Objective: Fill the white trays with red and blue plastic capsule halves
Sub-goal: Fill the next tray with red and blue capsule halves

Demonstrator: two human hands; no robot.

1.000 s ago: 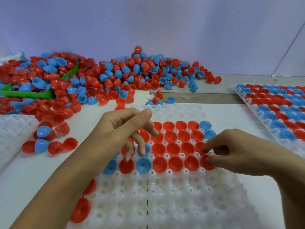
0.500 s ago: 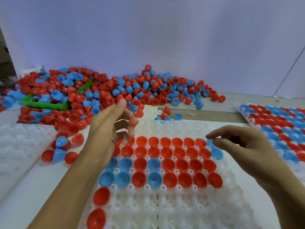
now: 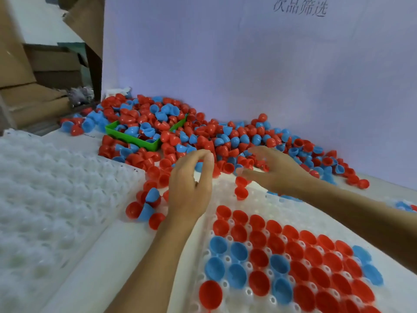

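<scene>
A big heap of red and blue capsule halves lies along the back wall. In front of me the white tray holds several rows of red halves, with a few blue halves at its left and right ends. My left hand hovers at the near edge of the heap, fingers loosely curved, with nothing seen in it. Over the heap's front, my right hand stretches with its fingers spread and empty.
A second white tray sits at the left. A green bin is half buried in the heap. Loose halves lie between the trays. Cardboard boxes stand at the far left. A filled tray's corner shows at the right.
Both hands have left the tray's filled rows and moved forward to the heap. The view has swung left and up.
</scene>
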